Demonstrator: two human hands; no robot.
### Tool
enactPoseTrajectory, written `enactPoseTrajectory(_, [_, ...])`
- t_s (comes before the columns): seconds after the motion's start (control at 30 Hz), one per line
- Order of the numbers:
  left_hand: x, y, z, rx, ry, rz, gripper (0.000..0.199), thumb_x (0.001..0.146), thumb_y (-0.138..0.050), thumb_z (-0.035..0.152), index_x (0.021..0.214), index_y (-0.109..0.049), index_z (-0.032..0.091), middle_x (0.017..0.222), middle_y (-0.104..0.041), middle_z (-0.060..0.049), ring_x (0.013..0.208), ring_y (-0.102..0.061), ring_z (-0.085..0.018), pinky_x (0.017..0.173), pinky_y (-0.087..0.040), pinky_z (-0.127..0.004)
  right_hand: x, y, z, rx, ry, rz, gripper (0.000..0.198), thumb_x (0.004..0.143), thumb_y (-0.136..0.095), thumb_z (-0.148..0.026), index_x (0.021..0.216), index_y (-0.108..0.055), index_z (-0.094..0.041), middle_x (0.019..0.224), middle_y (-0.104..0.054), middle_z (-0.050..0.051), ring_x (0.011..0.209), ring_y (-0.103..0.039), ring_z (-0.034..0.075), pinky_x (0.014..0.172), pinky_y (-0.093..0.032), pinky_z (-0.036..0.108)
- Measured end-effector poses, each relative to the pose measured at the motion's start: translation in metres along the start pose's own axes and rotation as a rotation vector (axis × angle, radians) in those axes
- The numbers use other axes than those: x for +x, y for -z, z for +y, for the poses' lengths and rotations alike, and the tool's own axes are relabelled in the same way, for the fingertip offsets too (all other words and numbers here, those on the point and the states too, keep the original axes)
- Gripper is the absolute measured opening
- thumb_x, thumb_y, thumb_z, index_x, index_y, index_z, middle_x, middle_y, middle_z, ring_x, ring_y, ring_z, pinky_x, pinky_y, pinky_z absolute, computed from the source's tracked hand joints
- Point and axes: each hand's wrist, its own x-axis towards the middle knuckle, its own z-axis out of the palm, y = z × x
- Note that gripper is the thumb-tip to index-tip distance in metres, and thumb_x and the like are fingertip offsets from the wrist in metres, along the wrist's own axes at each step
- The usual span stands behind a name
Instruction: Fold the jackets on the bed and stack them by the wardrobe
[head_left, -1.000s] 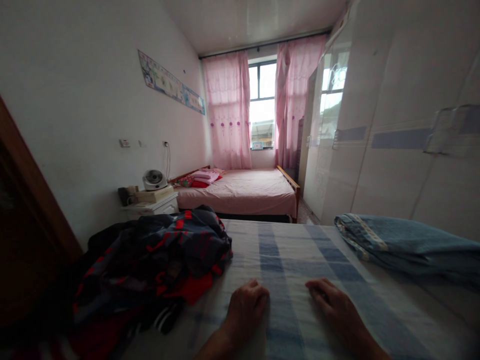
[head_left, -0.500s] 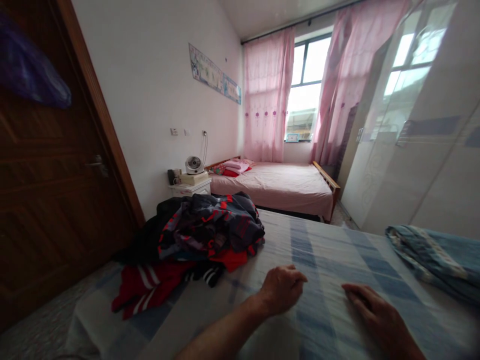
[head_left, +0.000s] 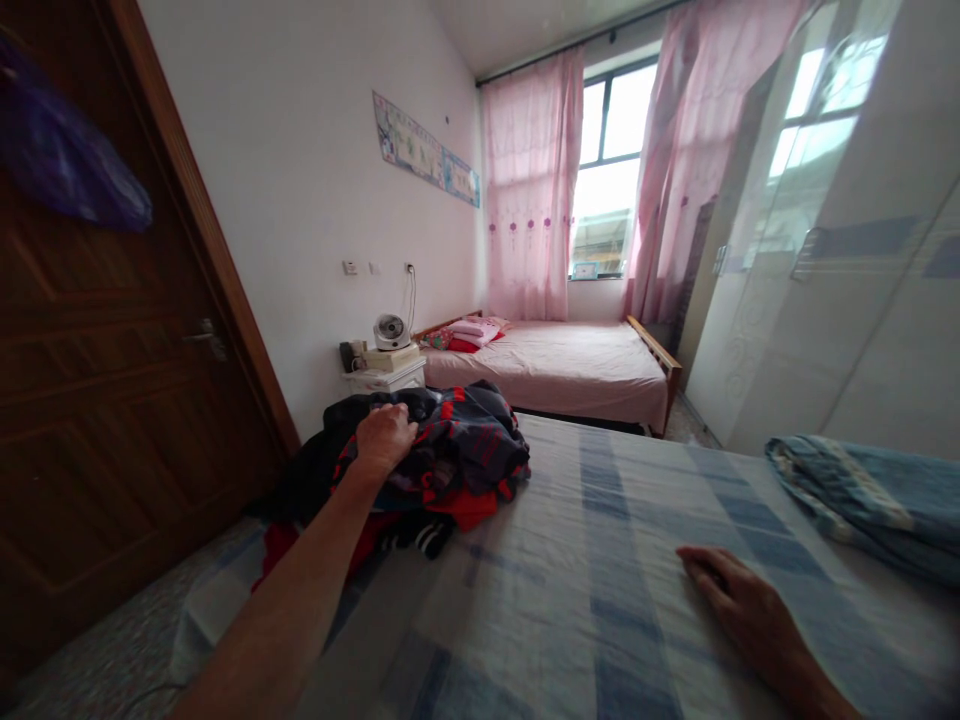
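A heap of clothes sits on the left of the near bed. On top lies a dark grey garment with red patches (head_left: 480, 430). My left hand (head_left: 386, 437) rests on this garment, fingers curled down into its cloth; the fingertips are partly hidden. Under it show a bright red cloth (head_left: 472, 510), a black piece with white stripes (head_left: 427, 537) and, mostly behind my forearm, a dark red garment (head_left: 277, 550). My right hand (head_left: 731, 595) is low over the blue-and-white striped sheet (head_left: 555, 560), holding nothing, its fingers loosely stretched out.
A folded blue blanket (head_left: 862, 500) lies at the bed's right side. Beyond stands a second bed with a pink sheet (head_left: 555, 360), near a white bedside cabinet (head_left: 390, 378) carrying a small fan (head_left: 391, 331). A wooden door (head_left: 135, 400) is at left, a glossy wardrobe (head_left: 847, 330) at right.
My left hand has moved from over the striped sheet, left and forward, onto the clothes heap. My right hand has hardly moved. The view has shifted slightly.
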Motion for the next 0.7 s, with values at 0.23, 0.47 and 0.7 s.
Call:
enactPoseTrajectory(0.23, [0.009, 0.026, 0.038, -0.278, -0.107, 0.105, 0.018, 0.081, -0.045, 0.024, 0.076, -0.061, 0.018, 0.076, -0.065, -0.003, 0.075, -0.060, -0.017, 0.070, -0.043, -0.024, 0.001, -0.001, 0.001, -0.014, -0.005, -0.010, 0.036, 0.078, -0.039, -0.045, 0.091, -0.066, -0.024, 0.100, -0.068, 0.004, 0.092, -0.063, 0.022, 0.083, -0.049, 0.034])
enactPoseTrajectory(0.47, [-0.076, 0.044, 0.154, -0.870, -0.643, 0.037, 0.015, 0.086, -0.048, 0.019, 0.075, -0.058, 0.017, 0.079, -0.062, -0.001, 0.076, -0.057, -0.011, 0.072, -0.043, -0.020, 0.000, 0.000, 0.001, -0.001, -0.011, -0.006, 0.035, 0.077, -0.041, -0.045, 0.089, -0.066, -0.023, 0.098, -0.068, 0.005, 0.089, -0.064, 0.022, 0.080, -0.049, 0.033])
enactPoseTrajectory(0.7, [-0.207, -0.047, 0.179, -0.501, -1.508, -0.525, 0.011, 0.078, -0.062, 0.024, 0.089, -0.062, 0.023, 0.093, -0.068, 0.004, 0.075, -0.063, -0.012, 0.051, -0.042, -0.020, -0.003, 0.006, -0.012, 0.011, -0.015, -0.016, 0.034, 0.079, -0.039, -0.041, 0.090, -0.066, -0.023, 0.097, -0.068, 0.006, 0.088, -0.064, 0.022, 0.078, -0.049, 0.031])
